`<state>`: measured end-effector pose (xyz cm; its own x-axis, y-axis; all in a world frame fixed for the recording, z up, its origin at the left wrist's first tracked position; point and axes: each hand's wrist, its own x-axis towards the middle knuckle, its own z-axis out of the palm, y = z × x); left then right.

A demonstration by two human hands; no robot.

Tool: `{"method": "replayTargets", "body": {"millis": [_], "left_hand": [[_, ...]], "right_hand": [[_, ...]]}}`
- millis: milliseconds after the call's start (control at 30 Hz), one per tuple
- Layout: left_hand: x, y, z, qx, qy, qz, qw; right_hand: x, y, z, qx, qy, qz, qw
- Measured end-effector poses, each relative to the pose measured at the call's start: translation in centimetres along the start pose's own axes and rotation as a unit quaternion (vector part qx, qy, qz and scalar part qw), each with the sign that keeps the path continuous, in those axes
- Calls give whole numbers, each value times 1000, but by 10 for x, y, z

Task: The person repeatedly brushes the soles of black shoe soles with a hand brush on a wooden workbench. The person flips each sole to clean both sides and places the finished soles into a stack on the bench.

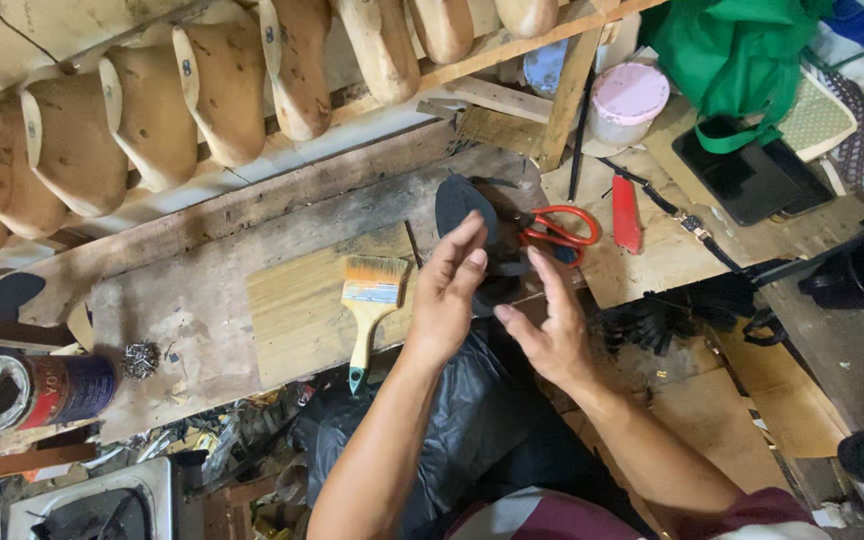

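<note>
A: Nearest, what are the hands doing?

B: The left hand (449, 292) and the right hand (548, 330) meet over a dark, flat, sole-shaped piece of black material (464, 205) at the near edge of the worn wooden desk (192, 300). Left fingers lie pressed against its lower part; the right hand's grip looks spread, fingers apart, just touching it. I judge the step to be pressing or shaping that piece by hand.

A: And what does it call for?

B: Probably steady, even pressure from both hands.

A: Beside them?

B: A pale-bristled paintbrush with a wooden handle (369, 310) on a light board, red-handled scissors (557, 230) just past the piece.

A: Containers?

B: An open red and blue metal tin (37, 390) far left, its inside dark, contents unclear. A pink-lidded white plastic tub (625, 103) stays shut. Farthest, tan wooden shoe lasts (152, 115) line a rack
</note>
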<state>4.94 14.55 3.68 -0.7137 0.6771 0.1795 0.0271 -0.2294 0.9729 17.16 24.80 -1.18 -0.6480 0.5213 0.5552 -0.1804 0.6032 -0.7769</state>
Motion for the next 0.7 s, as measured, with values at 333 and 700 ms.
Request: {"method": "replayTargets", "body": {"millis": [333,700], "left_hand": [[-6,-49,-48,42,151,-100,983],[28,-89,-47,-82,131,-312,937]], "right_hand": [[10,8,5,-7,-81,5,997],[54,60,36,232,-37,370,899]]}}
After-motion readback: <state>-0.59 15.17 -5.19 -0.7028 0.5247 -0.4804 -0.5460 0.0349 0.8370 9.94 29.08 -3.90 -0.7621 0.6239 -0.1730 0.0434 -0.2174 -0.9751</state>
